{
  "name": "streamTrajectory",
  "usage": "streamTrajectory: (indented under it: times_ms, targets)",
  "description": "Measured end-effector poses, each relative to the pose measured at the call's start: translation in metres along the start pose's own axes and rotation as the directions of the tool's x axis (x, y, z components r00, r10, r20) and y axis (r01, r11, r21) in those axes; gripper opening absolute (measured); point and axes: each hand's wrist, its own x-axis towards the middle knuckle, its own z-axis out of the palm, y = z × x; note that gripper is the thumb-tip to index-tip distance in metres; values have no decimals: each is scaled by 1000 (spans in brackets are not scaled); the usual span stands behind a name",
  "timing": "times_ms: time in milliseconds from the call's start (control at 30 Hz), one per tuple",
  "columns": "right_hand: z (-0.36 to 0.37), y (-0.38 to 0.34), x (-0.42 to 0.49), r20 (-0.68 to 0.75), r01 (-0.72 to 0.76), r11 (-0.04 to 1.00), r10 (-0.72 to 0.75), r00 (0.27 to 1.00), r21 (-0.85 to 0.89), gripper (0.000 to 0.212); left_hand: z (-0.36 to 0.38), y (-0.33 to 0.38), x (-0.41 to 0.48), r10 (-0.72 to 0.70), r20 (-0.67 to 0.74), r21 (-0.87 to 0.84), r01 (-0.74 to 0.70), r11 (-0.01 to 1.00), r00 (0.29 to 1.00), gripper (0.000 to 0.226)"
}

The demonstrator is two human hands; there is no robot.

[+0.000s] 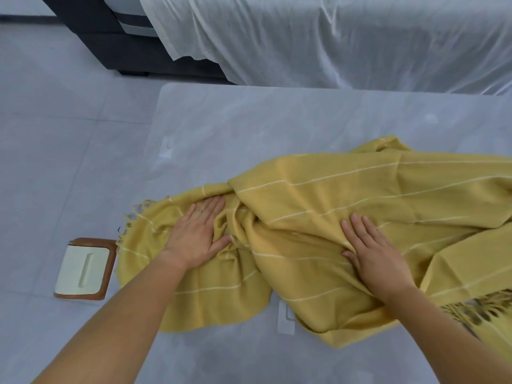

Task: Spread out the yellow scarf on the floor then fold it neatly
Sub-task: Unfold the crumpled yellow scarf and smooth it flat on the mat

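A: On the floor (69,162), scarf (346,217) lies rumpled. Hands?
B: Left hand (198,234), right hand (374,253) both flat, fingers spread, pressing cloth, gripping nothing.
A: Edges?
B: Fringe left touches a box (83,268); bare floor toward the bed (346,37).

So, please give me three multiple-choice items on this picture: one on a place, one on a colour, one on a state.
1. Where does the brown-rimmed tray lie?
A. left of the scarf
B. on the bed
C. under the right hand

2. What colour are the thin stripes on the scarf?
A. black
B. white
C. red

3. How is the scarf now?
A. folded neatly
B. bunched and creased
C. rolled up

Answers:
1 A, it lies on the floor by the left fringe.
2 B, pale lines cross the yellow cloth.
3 B, the left hand and right hand press flat on wrinkled cloth.
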Motion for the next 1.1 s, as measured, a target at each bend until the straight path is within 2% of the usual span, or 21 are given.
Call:
streamTrajectory:
  times_ms: [167, 300, 367, 467, 533, 600, 767, 867, 967, 1100]
  targets:
    - [3, 25, -36, 66, -23, 999, 21, 998, 26, 59, -3, -9, -3, -115, 32, 33, 114, 993, 993, 101]
    - [3, 37, -53, 105, -46, 999, 45, 994, 15, 64, -8, -27, -11, -254, 68, 42, 252, 967, 965, 105]
    - [2, 35, -54, 108, -32, 999, 32, 994, -6, 68, -13, -29, -11, -276, 104, 53, 272, 961, 955, 108]
    - [-8, 25, -54, 56, -38, 999, 38, 998, 7, 76, -23, -22, -14, -235, 139, 56, 229, 972, 962, 111]
    - [-23, 11, -48, -17, -38, 998, 39, 999, 49, 78, -27, -18, -22, -145, 124, 57, 139, 989, 982, 111]
    - [-42, -9, -29, -83, -5, 996, 12, 996, 91, 77, -30, -14, -31, -50, 60, 33, 48, 998, 997, 106]
    - [-86, -61, 56, -208, 85, 989, -58, 976, 123, 83, -47, -18, -24, 72, -108, -55, -78, 995, 992, 86]
    - [-103, -78, 108, -141, 84, 994, -74, 987, 69, 82, -62, -28, -10, 112, -198, -78, -130, 988, 974, 74]
    - [-103, -75, 144, -26, 8, 999, -7, 1000, 39, 71, -73, -33, 7, 25, -302, -165, -78, 983, 953, 67]
    - [-83, -57, 137, 54, 18, 997, -14, 998, -73, 51, -69, -30, 29, 36, -224, -115, -63, 991, 974, 76]
